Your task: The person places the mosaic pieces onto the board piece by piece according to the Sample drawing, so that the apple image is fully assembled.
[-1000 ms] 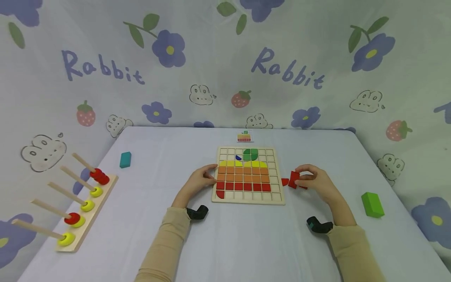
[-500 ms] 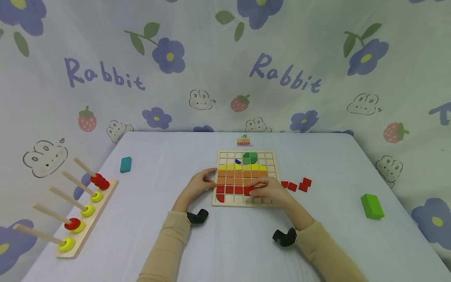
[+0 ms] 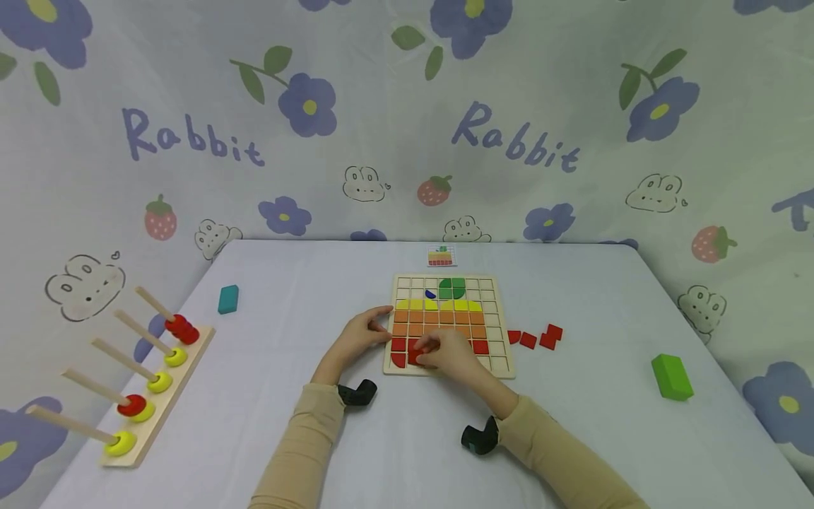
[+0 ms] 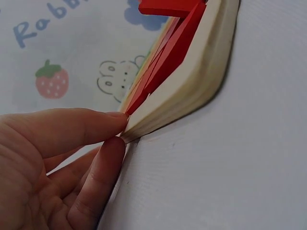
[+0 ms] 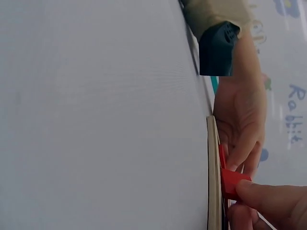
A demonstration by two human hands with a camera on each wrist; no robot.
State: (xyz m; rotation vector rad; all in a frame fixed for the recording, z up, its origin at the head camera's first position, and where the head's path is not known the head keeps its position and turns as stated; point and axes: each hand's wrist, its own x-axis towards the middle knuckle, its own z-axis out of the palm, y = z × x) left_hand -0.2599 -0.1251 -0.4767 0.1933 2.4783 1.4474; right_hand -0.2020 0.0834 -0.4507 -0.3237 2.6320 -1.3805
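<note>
A wooden grid board (image 3: 502,364) lies on the table, with red, orange, yellow and green flat pieces and a small blue one in its cells. My left hand (image 3: 357,338) holds the board's left edge; in the left wrist view its thumb (image 4: 91,125) touches the rim. With thumb and finger, my right hand (image 3: 453,355) pinches a red square tile (image 5: 232,183) over the bottom row, beside the rounded red corner piece (image 3: 398,360). The tile stands tilted to the board in the right wrist view. That hand covers part of the red row.
Several loose red pieces (image 3: 528,341) lie right of the board. A small pattern card (image 3: 441,256) sits behind it. At far left stands a peg rack (image 3: 172,396) with beads, near a teal block (image 3: 228,299). A green block (image 3: 671,377) is at far right.
My right hand has carried a red square tile from the loose pieces leftward across the board to its lower left part. The left hand has stayed at the board's edge.
</note>
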